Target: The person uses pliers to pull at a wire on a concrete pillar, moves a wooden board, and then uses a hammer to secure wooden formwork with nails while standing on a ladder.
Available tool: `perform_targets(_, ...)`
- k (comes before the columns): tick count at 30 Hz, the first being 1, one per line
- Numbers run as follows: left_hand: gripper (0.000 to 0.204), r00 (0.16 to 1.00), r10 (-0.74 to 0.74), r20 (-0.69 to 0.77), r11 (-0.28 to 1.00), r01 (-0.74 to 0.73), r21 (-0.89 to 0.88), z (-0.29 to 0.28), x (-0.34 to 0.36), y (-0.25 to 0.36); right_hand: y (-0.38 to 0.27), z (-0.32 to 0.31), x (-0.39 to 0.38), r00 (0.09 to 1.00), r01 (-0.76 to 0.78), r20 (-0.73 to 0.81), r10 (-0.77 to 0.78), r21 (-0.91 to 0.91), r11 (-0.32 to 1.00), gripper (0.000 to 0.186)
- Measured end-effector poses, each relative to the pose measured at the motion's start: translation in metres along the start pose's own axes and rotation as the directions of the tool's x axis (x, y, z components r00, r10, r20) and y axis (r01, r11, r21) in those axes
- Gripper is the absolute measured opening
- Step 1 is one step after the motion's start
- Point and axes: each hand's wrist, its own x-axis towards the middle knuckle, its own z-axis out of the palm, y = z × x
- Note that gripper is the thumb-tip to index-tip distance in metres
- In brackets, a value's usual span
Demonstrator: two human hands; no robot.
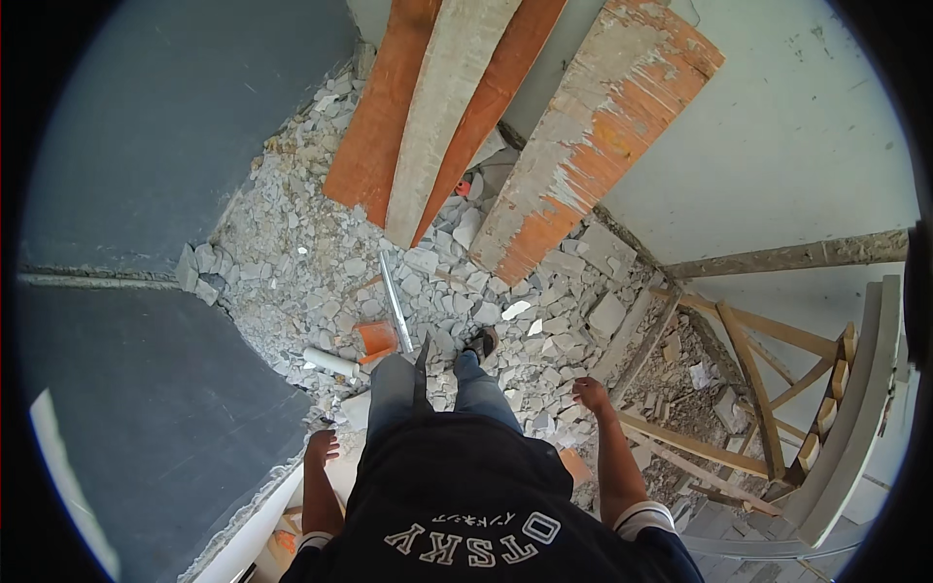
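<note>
Rubble [292,228], one left hand [322,447], one right hand [590,394], both hands' fingers loosely curled, four boards [603,126], one metal bar [394,301]

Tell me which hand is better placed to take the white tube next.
Probably the left hand: it looks empty and is nearer the white tube, on the same side of the legs; the right hand is farther off, across them.

Bed of broken grey rubble [282,243] covering the floor of a room. Left of the rubble, dark grey wall surfaces [175,117] are divided by a pale strip [97,281]. Right of the rubble rises a whitish wall [797,126], crossed by a rough, raw band [797,257]; nearer, a timber frame [759,389] stands beside a pale curved ledge [868,408]. Diffuse light reaches the rubble.
</note>
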Motion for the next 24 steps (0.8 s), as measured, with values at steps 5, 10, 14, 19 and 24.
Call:
perform_targets(5, 0.041, 0.934, 0.320, 0.161, 0.945, -0.326, 0.009, 0.082, -0.026, 0.159, -0.124, -0.065, 0.068, 0.986, 0.064, -0.139, -0.087, -0.159, 0.985, 0.041)
perform_targets(10, 0.036, 0.870, 0.450, 0.200, 0.880, -0.471, 0.069, 0.111, -0.026, 0.286, -0.294, -0.125, 0.115, 0.833, 0.294, -0.297, -0.467, -0.478, 0.828, 0.048)
perform_targets(14, 0.034, 0.886, 0.398, 0.238, 0.898, -0.429, 0.097, 0.131, -0.011, 0.348, -0.460, -0.179, 0.109, 0.658, 0.322, -0.440, -0.611, -0.569, 0.756, 0.047)
perform_targets(19, 0.030, 0.907, 0.251, 0.338, 0.921, -0.331, 0.206, 0.144, 0.024, 0.416, -0.647, -0.240, 0.139, 0.208, 0.290, -0.427, -0.880, -0.832, 0.472, 0.051)
perform_targets(24, 0.028, 0.678, 0.613, 0.406, 0.554, -0.735, 0.391, 0.224, 0.029, 0.561, -0.741, -0.280, 0.162, 0.042, 0.045, -0.546, -0.837, -0.835, 0.548, 0.060)
